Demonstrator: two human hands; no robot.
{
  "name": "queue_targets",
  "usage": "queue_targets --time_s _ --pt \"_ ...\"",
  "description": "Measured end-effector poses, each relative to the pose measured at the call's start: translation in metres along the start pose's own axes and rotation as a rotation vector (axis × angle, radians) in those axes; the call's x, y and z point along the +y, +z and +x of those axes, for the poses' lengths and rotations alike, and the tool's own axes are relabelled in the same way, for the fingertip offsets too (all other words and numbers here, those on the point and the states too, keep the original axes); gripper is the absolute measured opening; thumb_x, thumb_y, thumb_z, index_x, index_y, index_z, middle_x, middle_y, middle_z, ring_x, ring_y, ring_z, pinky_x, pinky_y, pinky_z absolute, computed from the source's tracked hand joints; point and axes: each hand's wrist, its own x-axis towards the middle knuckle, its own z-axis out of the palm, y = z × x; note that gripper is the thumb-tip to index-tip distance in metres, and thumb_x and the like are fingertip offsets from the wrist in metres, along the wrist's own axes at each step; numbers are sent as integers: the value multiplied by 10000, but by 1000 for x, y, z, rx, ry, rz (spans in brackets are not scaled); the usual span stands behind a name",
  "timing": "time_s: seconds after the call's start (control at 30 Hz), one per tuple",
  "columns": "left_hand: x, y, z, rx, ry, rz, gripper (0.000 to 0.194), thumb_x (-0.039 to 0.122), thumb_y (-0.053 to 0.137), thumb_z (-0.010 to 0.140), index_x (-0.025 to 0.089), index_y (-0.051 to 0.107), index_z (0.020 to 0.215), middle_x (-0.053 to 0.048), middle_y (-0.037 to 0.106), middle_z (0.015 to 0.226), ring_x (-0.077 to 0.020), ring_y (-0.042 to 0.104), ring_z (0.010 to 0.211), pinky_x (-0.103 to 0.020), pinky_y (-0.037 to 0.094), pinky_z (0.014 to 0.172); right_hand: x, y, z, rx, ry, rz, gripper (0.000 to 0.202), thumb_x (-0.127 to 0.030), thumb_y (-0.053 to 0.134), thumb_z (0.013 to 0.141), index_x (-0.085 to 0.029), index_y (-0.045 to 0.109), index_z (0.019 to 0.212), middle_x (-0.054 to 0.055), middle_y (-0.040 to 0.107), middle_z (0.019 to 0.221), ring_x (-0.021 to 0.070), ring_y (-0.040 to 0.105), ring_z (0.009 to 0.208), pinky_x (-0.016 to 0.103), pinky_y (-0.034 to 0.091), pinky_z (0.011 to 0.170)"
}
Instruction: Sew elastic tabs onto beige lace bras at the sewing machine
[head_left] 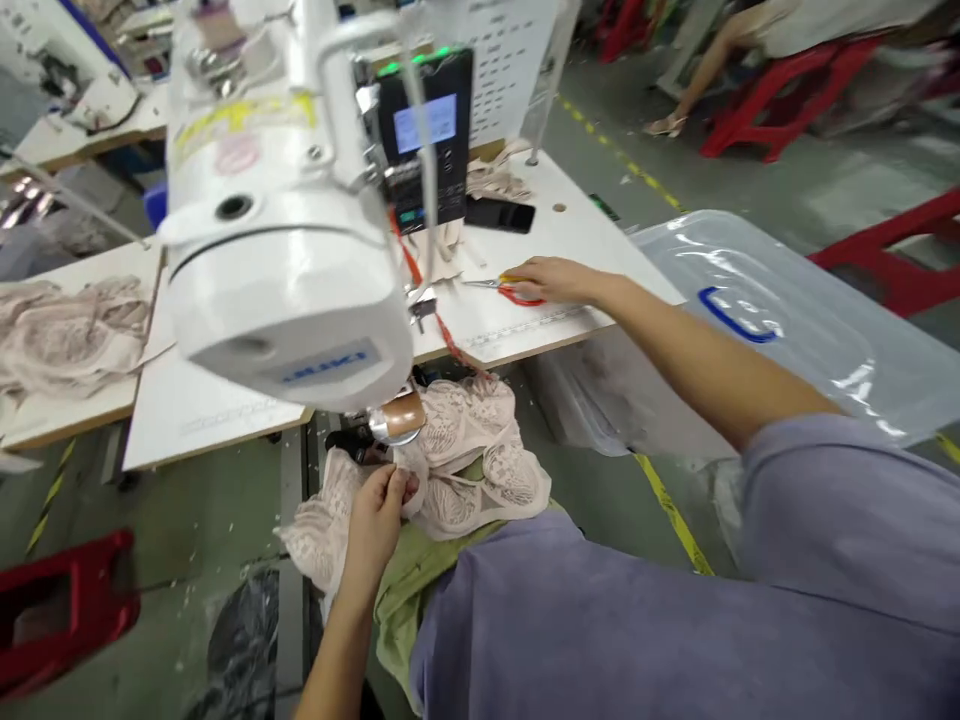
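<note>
Lace (448, 497) was clamped in left hand's (379, 510) grip, seemingly for steadiness | right hand (553, 279) touched scissors (510, 293), its grip unclear

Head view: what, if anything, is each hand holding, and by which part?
Left hand pinches the lace garment by an edge; right hand touches the scissors' handles, grip unclear.
</note>
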Motion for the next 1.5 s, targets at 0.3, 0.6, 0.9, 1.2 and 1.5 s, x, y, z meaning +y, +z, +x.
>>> queue_targets --time_s 0.3,0.6,0.9,1.2,1.5 --pt "11 -4 -12 -104 -147 -403 334 483 647 903 162 688 820 -42 666 846 -134 587 759 -233 469 690 -43 20 -76 -66 247 -26 492 -358 664 861 -38 653 1234 224 688 1171 185 678 974 332 363 671" --pt "9 -9 -11 -58 -203 -525 301 475 697 850 177 722 876 -47 683 840 -136 591 710 -231 439 600 -233 31 -203 -14 -94 476 468 -314 709 790 -292 597 1245 101 690 1182 268 717 899 394 603 701" --pt "17 -4 -15 -58 -105 -283 248 375 548 940 184 697 885 -57 701 882 -175 624 817 -281 504 754 -264 51 -162 86 -187 460 433 -317 668 862 -247 585 1281 123 683 1198 287 683 1080 417 604 785" --pt "19 -9 -12 -16 -44 -164 258 337 467 978 211 577 782 4 533 740 -138 471 669 -249 400 636 -253 56 -172 -44 -6 652 339 -310 657 881 -314 642 1219 40 742 1016 176 665 661 320 534 576" --pt "16 -14 -8 -24 -43 -188 301 463 568 964 190 647 868 4 579 719 -119 487 634 -229 384 578 -267 59 -169 -19 -77 725 489 -289 725 764 -280 563 1225 70 694 1117 199 667 790 338 553 661"
